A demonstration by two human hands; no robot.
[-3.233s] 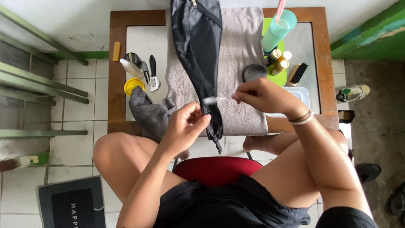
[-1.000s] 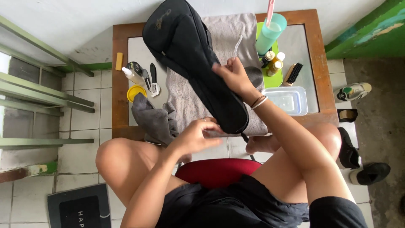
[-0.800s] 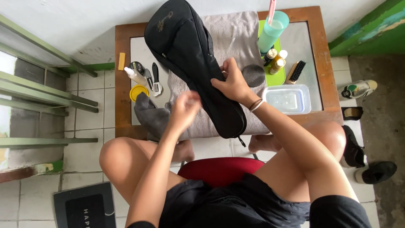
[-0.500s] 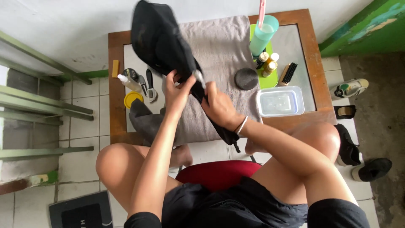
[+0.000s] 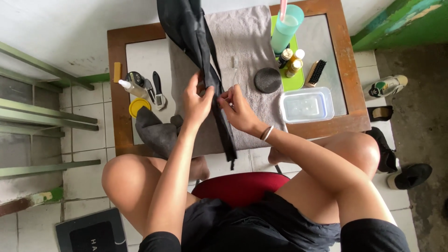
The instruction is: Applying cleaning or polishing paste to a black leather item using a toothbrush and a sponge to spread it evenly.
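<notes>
Both hands meet over the middle of the bench. The left hand [image 5: 197, 100] is closed in a pinch on the edge of the black bag [image 5: 196, 42]; the right hand [image 5: 239, 109] pinches the same dark strip just beside it, fingers curled. The bag hangs upright from above, its narrow lower end trailing past the near edge of the bench [image 5: 326, 128]. Under it lies a grey towel [image 5: 242, 42]. Right of the hands sit a dark round pad [image 5: 267, 80] and a clear plastic tub [image 5: 306, 105], near the bench's front edge. To the left, a grey cloth [image 5: 156, 133] droops over the edge, with a yellow lid [image 5: 138, 106] beside it. A strip of bare bench top stays open along the left side.
</notes>
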